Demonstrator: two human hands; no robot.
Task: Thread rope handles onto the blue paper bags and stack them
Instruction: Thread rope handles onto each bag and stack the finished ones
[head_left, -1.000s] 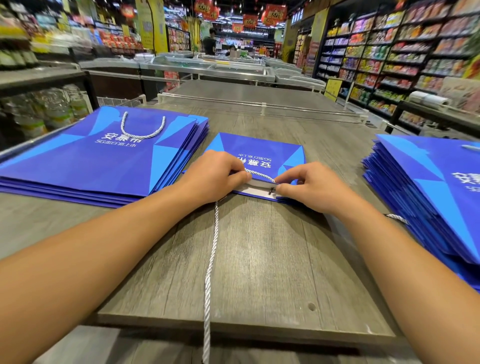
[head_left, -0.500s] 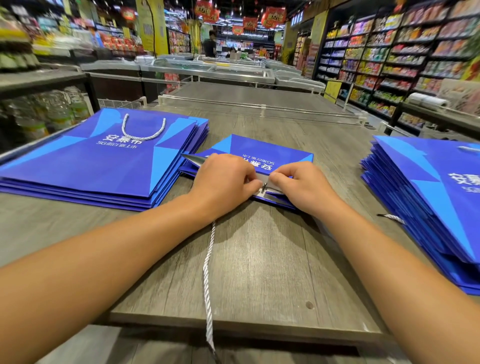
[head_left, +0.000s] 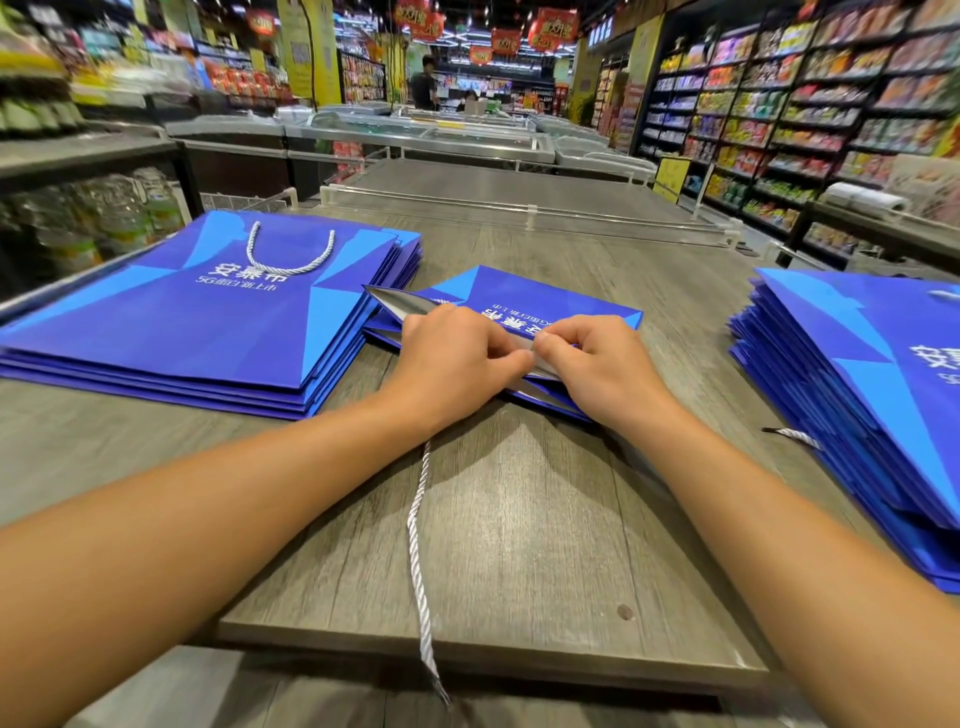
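**Both hands at the bag's near rim, rope trailing toward the body**

The flat blue paper bag (head_left: 519, 299) being worked lies in the middle of the grey wood-grain table (head_left: 519, 519), its opened mouth turned toward the person and its long axis running left to right. The left hand (head_left: 452, 358) and the right hand (head_left: 597, 364) meet at that near rim, fingertips almost touching, each with fingers curled and pinching the white-lined edge. Whether either also nips the rope end there cannot be told. The white twisted rope handle (head_left: 418, 545) runs from under the left wrist straight back toward the person and hangs over the table's near edge, so any pull-through would likely draw it away from the body, along that line.

The stack of finished blue bags with a rope handle on top (head_left: 208, 322) sits just beside the bag's left corner, nearer the left hand. A second pile of blue bags (head_left: 857, 395) lies well apart on the right. Bare table lies between and in front.
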